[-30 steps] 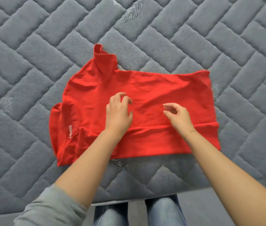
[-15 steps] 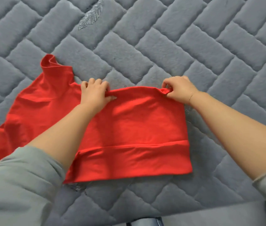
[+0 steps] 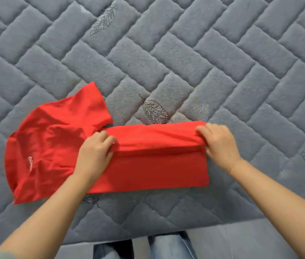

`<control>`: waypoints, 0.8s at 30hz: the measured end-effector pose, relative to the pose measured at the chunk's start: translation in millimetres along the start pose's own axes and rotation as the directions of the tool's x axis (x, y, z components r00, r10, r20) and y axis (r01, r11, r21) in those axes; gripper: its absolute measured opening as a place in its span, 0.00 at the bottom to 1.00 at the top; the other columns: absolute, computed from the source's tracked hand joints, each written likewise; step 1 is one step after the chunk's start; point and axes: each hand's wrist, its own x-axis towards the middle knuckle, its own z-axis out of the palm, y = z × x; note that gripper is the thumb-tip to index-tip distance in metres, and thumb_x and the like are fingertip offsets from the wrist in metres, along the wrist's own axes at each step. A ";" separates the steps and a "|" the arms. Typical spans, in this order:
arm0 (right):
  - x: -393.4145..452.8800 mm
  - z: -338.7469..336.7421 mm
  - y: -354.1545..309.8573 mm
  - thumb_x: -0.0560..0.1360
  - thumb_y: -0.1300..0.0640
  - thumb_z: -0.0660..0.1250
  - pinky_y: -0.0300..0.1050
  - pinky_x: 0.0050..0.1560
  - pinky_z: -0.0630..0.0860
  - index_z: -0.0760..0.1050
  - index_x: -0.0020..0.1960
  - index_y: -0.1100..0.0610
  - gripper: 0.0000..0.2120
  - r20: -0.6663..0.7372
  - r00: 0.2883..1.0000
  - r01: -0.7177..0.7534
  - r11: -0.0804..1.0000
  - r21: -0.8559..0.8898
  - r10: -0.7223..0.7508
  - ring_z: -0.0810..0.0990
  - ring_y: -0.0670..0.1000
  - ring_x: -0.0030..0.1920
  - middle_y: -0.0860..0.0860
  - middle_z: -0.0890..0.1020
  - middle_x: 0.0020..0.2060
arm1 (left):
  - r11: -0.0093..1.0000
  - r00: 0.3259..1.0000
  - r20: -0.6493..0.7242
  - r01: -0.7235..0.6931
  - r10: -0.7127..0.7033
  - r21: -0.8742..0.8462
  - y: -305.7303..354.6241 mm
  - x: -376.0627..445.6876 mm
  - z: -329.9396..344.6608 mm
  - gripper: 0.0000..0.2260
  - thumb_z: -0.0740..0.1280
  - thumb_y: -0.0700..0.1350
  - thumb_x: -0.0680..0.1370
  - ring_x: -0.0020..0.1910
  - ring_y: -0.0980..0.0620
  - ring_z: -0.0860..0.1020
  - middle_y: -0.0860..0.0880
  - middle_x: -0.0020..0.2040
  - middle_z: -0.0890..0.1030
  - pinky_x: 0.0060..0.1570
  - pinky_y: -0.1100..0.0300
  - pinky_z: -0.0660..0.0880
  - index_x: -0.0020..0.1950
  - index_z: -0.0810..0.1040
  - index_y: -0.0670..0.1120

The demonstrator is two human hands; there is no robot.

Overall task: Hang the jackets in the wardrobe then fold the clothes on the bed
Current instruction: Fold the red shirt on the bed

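Note:
A red T-shirt (image 3: 148, 165) lies flat on the grey quilted bed (image 3: 166, 62), its collar end and one short sleeve to the left. Small white lettering shows near the left side. My left hand (image 3: 94, 154) grips the far edge of the shirt's body near its middle. My right hand (image 3: 217, 144) grips the same edge at the right corner. Between the two hands that edge is pulled over toward me, so a folded band lies across the shirt's body. The left part of the shirt is rumpled.
The bed's near edge (image 3: 166, 234) runs across the bottom, with my legs in jeans (image 3: 166, 247) just below it. Embroidered feather motifs (image 3: 155, 111) dot the cover. No other clothes are in view.
Both hands went from the shirt's middle to its far edge, took hold of it, and have drawn it toward me, folding the body over.

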 end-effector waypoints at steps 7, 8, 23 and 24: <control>-15.8 21.2 -23.4 0.63 0.69 0.67 0.53 0.51 0.69 0.79 0.52 0.61 0.18 0.282 0.945 -0.140 0.985 -0.102 0.163 0.75 0.61 0.50 0.58 0.76 0.50 | 0.994 0.991 0.108 0.086 -0.078 -0.072 11.7 -29.1 34.3 0.14 0.72 0.40 0.71 0.48 0.41 0.80 0.46 0.49 0.82 0.50 0.48 0.72 0.56 0.83 0.45; -11.3 18.3 -31.1 0.62 0.70 0.67 0.54 0.49 0.70 0.81 0.50 0.61 0.18 0.243 0.953 -0.171 0.983 -0.066 0.182 0.76 0.62 0.49 0.59 0.77 0.48 | 0.988 0.992 0.078 0.106 -0.098 -0.110 11.2 -25.9 30.8 0.13 0.69 0.42 0.71 0.48 0.43 0.80 0.47 0.49 0.82 0.51 0.49 0.72 0.56 0.83 0.46; 157.0 73.6 -229.6 0.72 0.47 0.74 0.50 0.49 0.76 0.80 0.43 0.59 0.14 0.524 0.761 -0.646 0.379 0.663 0.382 0.78 0.50 0.42 0.54 0.81 0.39 | 0.756 0.813 0.085 0.570 -0.576 -0.323 -144.3 100.4 -33.1 0.27 0.73 0.55 0.73 0.68 0.46 0.70 0.47 0.66 0.75 0.65 0.49 0.65 0.69 0.72 0.50; 162.2 76.6 -235.5 0.71 0.48 0.75 0.49 0.48 0.75 0.77 0.37 0.56 0.13 0.506 0.755 -0.650 0.373 0.662 0.417 0.77 0.50 0.41 0.53 0.81 0.38 | 0.758 0.816 0.156 0.576 -0.556 -0.307 -150.1 105.7 -30.2 0.28 0.73 0.57 0.72 0.68 0.47 0.70 0.49 0.64 0.76 0.65 0.49 0.64 0.69 0.72 0.51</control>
